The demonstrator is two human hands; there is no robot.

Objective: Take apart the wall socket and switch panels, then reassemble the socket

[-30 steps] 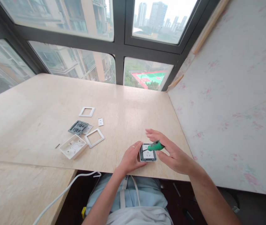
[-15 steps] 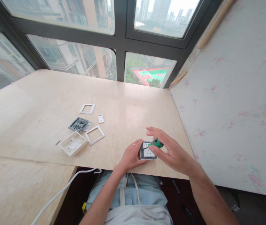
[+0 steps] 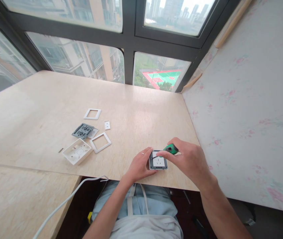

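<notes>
A grey-framed wall socket (image 3: pixel 158 162) lies face up near the front edge of the beige table (image 3: pixel 131 109). My left hand (image 3: pixel 139 165) presses against its left side, fingers curled round the edge, a ring on one finger. My right hand (image 3: pixel 190 159) is closed round a green-handled screwdriver (image 3: pixel 169 149), whose tip points left and down onto the socket's left part.
To the left lie a white back box (image 3: pixel 77 151), two white frames (image 3: pixel 100 142) (image 3: pixel 92 114), a grey switch module (image 3: pixel 83 130), a small white piece (image 3: pixel 107 125) and a screw (image 3: pixel 60 150). A white cable (image 3: pixel 66 200) hangs below the table. A floral wall (image 3: pixel 251 99) stands right.
My right hand's fingers, spread out around the screwdriver before, have closed round its handle. The view has shifted slightly; the socket and left hand have stayed put.
</notes>
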